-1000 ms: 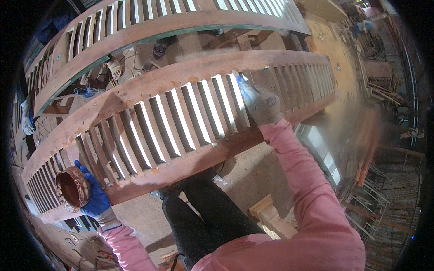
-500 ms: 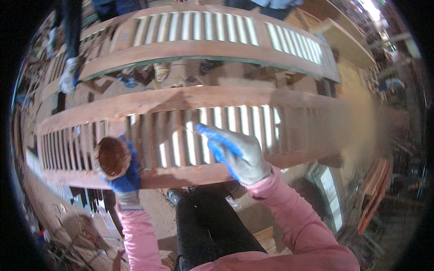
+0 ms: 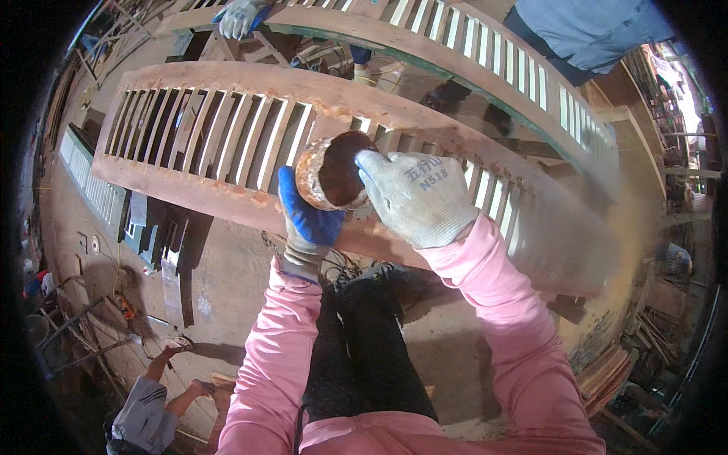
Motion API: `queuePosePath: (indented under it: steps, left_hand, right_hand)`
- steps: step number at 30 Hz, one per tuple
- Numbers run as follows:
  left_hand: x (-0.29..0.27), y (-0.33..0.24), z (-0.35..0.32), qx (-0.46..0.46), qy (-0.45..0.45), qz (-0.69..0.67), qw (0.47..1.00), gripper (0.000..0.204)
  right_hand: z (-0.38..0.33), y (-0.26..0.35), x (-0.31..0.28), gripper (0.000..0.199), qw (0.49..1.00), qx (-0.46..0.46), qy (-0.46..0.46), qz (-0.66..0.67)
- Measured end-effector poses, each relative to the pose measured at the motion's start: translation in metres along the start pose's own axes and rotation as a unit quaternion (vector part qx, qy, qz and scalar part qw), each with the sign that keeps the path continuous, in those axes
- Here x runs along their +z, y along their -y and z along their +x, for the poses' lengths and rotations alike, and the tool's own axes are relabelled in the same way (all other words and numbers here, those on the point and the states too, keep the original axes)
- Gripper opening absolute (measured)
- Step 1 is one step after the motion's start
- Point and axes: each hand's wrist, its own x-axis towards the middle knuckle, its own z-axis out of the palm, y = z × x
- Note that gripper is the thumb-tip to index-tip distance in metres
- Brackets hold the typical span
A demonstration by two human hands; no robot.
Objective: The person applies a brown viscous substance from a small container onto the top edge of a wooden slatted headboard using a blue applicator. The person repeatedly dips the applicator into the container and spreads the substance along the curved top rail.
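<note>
My left hand (image 3: 312, 216), in a grey glove with a blue palm, is wrapped round a round, brown-crusted can (image 3: 309, 171) and holds it tilted over a slatted wooden shutter panel (image 3: 182, 195). The can's inside is reddish brown. My right hand (image 3: 421, 193), in a similar glove, is at the can's mouth with its fingers bent together and their tips down inside the rim. Whether those fingers hold anything is hidden. Reddish-brown smears show on the panel's frame near its middle crosspiece.
Beyond lies a second slatted panel (image 3: 425, 53), where another person's gloved hand (image 3: 241, 17) rests. A person in a blue shirt (image 3: 595, 30) stands at the far right. Another person (image 3: 144, 413) is low at the left. Wooden boards (image 3: 607, 379) are stacked at the right.
My right hand has moved from above the slats to the can's mouth. The can has come toward the middle of the view, which has turned and shifted left.
</note>
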Motion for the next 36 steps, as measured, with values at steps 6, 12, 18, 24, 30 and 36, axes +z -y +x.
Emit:
queuePosePath:
  steps: [6,12,18,24,30,36]
  left_hand:
    - [0.004,-0.002,0.004,-0.051,-0.006,-0.106,0.993,0.068]
    - [0.039,-0.029,0.003,-0.146,-0.038,-0.206,0.967,0.071]
    - [0.034,-0.035,0.002,-0.146,-0.048,-0.166,0.974,0.066]
    - [0.011,-0.008,0.010,-0.065,-0.044,-0.081,0.994,0.067]
    - [0.006,-0.020,0.016,0.066,-0.055,0.111,0.990,0.069]
    - [0.005,-0.019,0.020,-0.015,0.066,-0.076,0.995,0.074]
  right_hand:
    - [-0.008,-0.012,-0.012,0.019,0.853,0.254,0.067,0.451]
    - [-0.050,-0.014,0.002,0.022,0.639,0.372,-0.031,0.673]
    - [-0.064,-0.012,0.005,0.016,0.505,0.452,-0.044,0.734]
    - [-0.098,-0.025,0.012,0.015,0.455,0.442,-0.051,0.771]
    - [-0.183,-0.068,-0.008,0.013,0.553,0.430,-0.139,0.700]
    - [-0.404,-0.258,0.025,0.023,0.728,0.395,-0.438,0.349]
